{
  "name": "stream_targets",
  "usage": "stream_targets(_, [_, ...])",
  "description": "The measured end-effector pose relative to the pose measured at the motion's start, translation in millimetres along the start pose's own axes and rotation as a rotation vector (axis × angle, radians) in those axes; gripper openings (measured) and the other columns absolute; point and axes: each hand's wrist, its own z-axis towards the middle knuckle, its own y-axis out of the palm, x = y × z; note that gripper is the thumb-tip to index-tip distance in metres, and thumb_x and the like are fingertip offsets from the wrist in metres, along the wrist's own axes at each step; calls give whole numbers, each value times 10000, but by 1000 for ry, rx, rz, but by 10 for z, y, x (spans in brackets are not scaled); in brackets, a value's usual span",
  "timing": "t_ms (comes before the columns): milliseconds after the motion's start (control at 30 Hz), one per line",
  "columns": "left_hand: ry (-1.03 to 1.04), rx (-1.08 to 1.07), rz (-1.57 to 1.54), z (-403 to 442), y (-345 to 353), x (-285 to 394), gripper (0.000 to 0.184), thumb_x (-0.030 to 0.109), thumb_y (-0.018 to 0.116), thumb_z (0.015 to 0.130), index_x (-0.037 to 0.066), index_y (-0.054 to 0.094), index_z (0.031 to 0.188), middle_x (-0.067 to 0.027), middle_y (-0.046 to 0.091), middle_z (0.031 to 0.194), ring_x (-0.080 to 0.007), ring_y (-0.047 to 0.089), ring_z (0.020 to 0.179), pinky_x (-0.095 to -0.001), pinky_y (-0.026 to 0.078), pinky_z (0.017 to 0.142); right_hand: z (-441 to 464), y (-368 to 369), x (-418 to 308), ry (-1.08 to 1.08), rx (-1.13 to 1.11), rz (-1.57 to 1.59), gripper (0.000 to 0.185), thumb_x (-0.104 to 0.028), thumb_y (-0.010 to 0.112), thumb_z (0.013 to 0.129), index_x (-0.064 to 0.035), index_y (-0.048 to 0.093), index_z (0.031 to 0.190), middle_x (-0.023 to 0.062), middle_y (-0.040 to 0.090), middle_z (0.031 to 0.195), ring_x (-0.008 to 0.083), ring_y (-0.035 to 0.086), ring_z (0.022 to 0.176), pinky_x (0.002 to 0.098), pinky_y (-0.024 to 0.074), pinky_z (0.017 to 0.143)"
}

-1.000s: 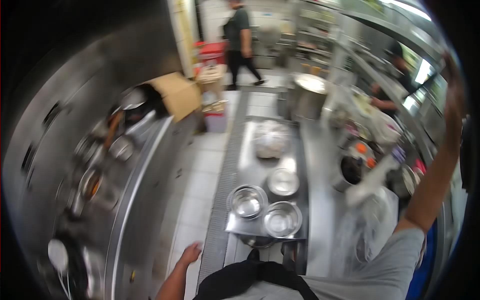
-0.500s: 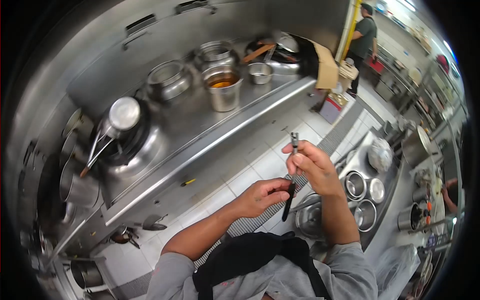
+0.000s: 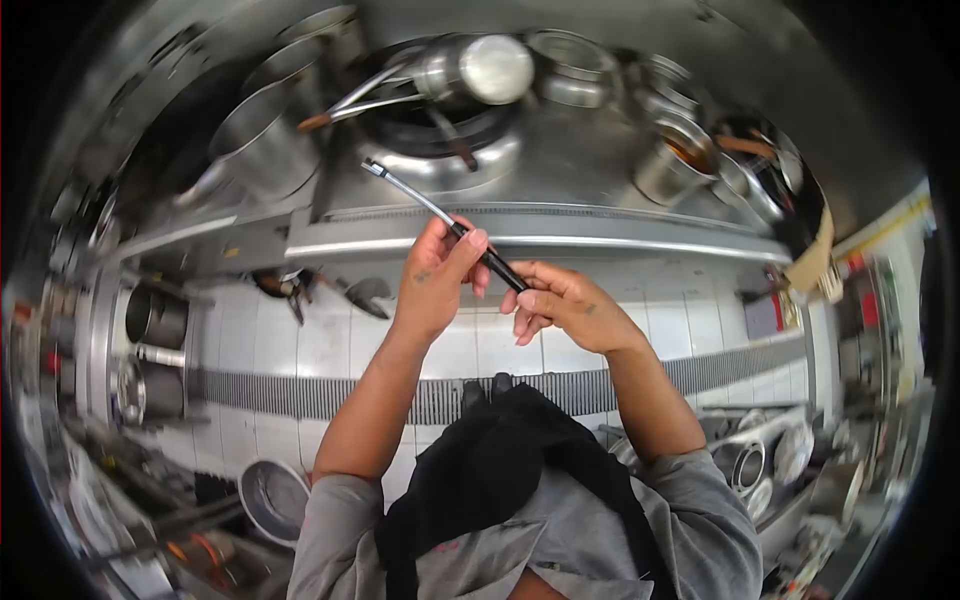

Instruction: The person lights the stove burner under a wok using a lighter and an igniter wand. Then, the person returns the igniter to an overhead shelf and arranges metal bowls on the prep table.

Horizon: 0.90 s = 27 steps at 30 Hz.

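Observation:
A long-necked lighter (image 3: 503,270) with a black handle and a thin metal tube slants in front of me, its tip up and to the left. Thumb and fingers of my left hand (image 3: 435,280) close round the front of the handle, where the tube begins. My right hand (image 3: 575,308) pinches the rear end of the same handle, its lower fingers loosely curled. The tube's tip stands before a wok (image 3: 440,165) on the stove, apart from it as far as I can see. A metal pot with long handles (image 3: 497,70) rests over that wok.
The steel stove's front edge (image 3: 540,240) runs across ahead of me. Toward the right stands a metal pot of amber liquid (image 3: 680,165); a tall pot (image 3: 265,145) is at left. A floor grate (image 3: 300,395) crosses the tiles. Bowls (image 3: 748,465) lie behind me on the right.
My view has swung left toward the wok. The lighter has tipped leftward. My right hand has gone from its metal tube to the handle's rear end; my left hand grips farther forward.

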Motion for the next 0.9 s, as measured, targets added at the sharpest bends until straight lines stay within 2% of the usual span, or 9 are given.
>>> stream_targets(33, [17, 44, 3, -52, -123, 49, 169, 212, 567, 1004, 68, 518, 1076, -73, 636, 882, -107, 564, 640, -256, 478, 563, 143, 67, 8, 16, -65, -12, 452, -188, 512, 1008, 9, 435, 1407, 76, 612, 1052, 138, 615, 841, 316, 544, 774])
stream_targets(67, [36, 84, -12, -104, -240, 111, 175, 223, 559, 1009, 64, 528, 1077, -70, 634, 881, -106, 565, 643, -255, 475, 565, 274, 165, -23, 25, -84, -48, 423, -169, 503, 1005, 2, 455, 1389, 50, 612, 1005, 104, 587, 766, 276, 508, 701])
stream_targets(133, [73, 157, -37, -232, -435, 253, 195, 244, 541, 1020, 58, 547, 1079, -64, 632, 879, -103, 566, 651, -255, 469, 569, 534, 244, 11, 37, -194, -31, 403, -147, 502, 996, 2, 475, 1370, 60, 609, 1001, 105, 581, 756, 263, 486, 659])
stream_targets(233, [134, 268, 12, -446, -695, 451, 303, 320, 587, 998, 25, 582, 1063, -28, 590, 800, -100, 571, 654, -248, 473, 579, 842, 478, 4, 73, -290, -29, 346, -164, 513, 993, -6, 516, 1300, 39, 607, 928, 91, 555, 676, 247, 453, 617])
stream_targets(400, [180, 340, -53, -729, -1062, 549, 262, 272, 568, 1010, 24, 606, 1085, -49, 635, 853, -99, 572, 690, -252, 477, 620, 1239, 892, -29, 69, -429, -152, 265, -214, 509, 1008, -22, 558, 1184, 10, 599, 847, 70, 531, 599, 228, 444, 569])
stream_targets(700, [194, 499, 65, -1175, -2104, 873, 243, 279, 585, 999, 41, 614, 1037, -49, 653, 906, -103, 586, 687, -232, 456, 593, 2071, 1968, 160, 113, -503, -252, 255, -225, 477, 1007, -11, 578, 1101, 9, 561, 793, 49, 486, 546, 213, 389, 442])
stream_targets(900, [221, 617, 137, -1617, -2841, 1358, 255, 289, 618, 981, 34, 619, 975, -35, 643, 778, -101, 604, 638, -230, 457, 568, 2591, 2868, 291, 129, -645, -115, 233, -185, 442, 1004, -10, 570, 1088, 9, 553, 785, 48, 464, 532, 212, 374, 435])
